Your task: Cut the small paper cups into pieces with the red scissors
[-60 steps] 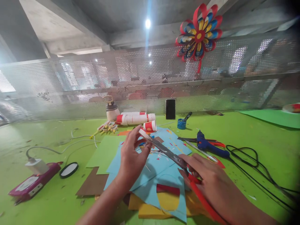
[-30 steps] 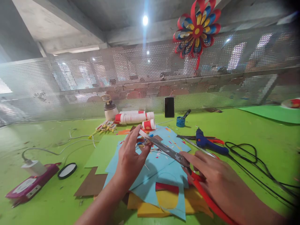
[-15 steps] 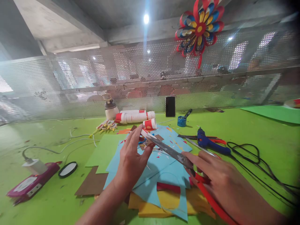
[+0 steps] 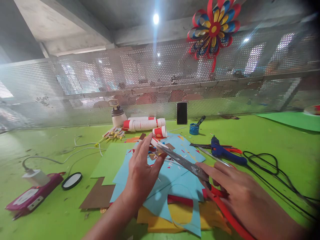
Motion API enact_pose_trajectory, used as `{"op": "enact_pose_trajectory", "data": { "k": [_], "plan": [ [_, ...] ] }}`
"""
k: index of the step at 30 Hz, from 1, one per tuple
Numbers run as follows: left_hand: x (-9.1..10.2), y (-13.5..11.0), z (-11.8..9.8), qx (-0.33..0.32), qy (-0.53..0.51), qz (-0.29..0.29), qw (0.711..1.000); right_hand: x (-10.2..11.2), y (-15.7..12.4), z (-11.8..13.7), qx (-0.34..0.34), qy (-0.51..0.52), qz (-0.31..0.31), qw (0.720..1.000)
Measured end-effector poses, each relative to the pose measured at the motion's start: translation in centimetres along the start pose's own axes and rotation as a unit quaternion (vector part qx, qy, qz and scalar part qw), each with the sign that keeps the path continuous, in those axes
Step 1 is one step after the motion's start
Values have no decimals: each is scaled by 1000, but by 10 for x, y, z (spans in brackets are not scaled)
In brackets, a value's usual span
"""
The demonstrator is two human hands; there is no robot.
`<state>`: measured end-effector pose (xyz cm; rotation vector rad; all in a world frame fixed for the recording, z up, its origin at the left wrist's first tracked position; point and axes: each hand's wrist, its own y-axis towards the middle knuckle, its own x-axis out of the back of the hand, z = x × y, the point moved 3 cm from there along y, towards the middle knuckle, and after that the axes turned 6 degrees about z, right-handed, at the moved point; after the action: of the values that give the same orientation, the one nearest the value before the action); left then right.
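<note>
Two bent-fingered hands (image 4: pixel 141 170) (image 4: pixel 237 185), scissor blades (image 4: pixel 183 162) between.

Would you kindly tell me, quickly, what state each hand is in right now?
Left hand: holding a small white-and-red piece at its fingertips.
Right hand: closed around the red-handled scissors, blades at that piece.

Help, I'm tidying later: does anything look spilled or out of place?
No spill shows, but small paper scraps litter the blue sheets untidily, and a lone cup lies on its side rather than upright.
</note>
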<state>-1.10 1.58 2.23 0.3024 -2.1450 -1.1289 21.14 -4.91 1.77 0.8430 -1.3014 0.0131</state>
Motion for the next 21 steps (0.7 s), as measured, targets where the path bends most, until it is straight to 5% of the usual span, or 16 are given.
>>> {"op": "enact_pose_trajectory", "data": {
  "k": [21],
  "plan": [
    [-4, -1, 0, 14, -18, 3, 1000, -5, -4, -6, -9, 25, 18, 999]
  ]
}}
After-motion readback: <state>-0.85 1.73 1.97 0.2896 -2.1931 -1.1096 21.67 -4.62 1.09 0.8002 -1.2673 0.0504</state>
